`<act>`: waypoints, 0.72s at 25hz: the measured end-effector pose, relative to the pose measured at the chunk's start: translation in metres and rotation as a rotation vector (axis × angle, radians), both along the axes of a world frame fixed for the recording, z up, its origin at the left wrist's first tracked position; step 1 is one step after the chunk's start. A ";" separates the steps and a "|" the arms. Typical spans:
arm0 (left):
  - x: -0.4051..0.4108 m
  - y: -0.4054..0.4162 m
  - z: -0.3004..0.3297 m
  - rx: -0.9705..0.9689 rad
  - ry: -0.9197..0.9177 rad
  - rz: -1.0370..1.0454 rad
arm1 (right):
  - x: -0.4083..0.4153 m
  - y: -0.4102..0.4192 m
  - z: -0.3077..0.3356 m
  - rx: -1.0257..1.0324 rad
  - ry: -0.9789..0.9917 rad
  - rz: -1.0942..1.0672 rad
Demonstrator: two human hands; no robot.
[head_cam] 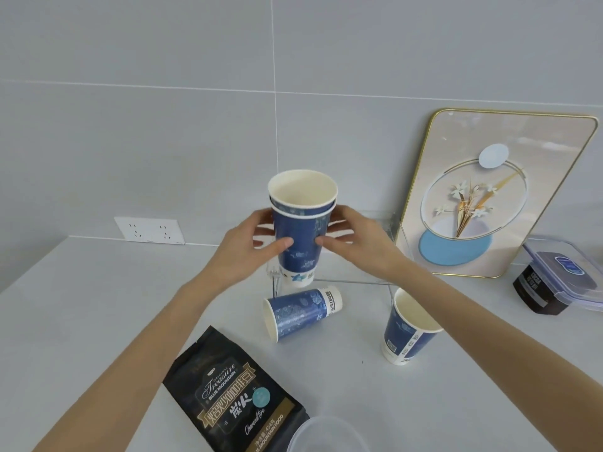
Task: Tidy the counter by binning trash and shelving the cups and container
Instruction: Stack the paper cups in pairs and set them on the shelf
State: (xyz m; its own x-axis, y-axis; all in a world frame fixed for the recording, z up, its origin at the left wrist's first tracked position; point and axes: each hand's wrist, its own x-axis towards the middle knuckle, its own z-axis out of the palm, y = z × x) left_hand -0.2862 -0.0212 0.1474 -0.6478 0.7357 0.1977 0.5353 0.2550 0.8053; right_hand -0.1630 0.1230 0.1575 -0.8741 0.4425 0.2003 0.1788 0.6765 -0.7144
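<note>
Two blue paper cups, nested as one stack [301, 230], are held upright above the white counter. My left hand [243, 247] grips the stack's left side and my right hand [355, 238] its right side. Behind and under the stack stands a clear acrylic shelf [375, 256]. A third blue cup [301, 311] lies on its side on the counter just below. Another blue cup [409, 327] stands upright to the right, partly behind my right forearm. A clear round container [326, 435] shows at the bottom edge.
A black coffee bag [235, 396] lies flat at the lower left. A gold-framed picture [489, 194] leans on the tiled wall at right. Beside it sits a clear lidded box [567, 275] with a dark jar. A wall socket [150, 230] is at back left.
</note>
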 end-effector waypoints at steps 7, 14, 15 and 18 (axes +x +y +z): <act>-0.057 0.054 0.029 0.053 -0.007 0.059 | -0.065 0.045 0.025 0.023 0.048 -0.077; -0.101 0.101 -0.001 0.019 -0.031 0.102 | -0.120 0.078 -0.007 -0.032 -0.002 -0.105; -0.105 0.106 -0.007 0.017 -0.044 0.113 | -0.126 0.081 -0.013 -0.034 -0.013 -0.105; -0.114 0.113 -0.023 0.014 -0.074 0.137 | -0.138 0.088 -0.026 -0.046 -0.023 -0.101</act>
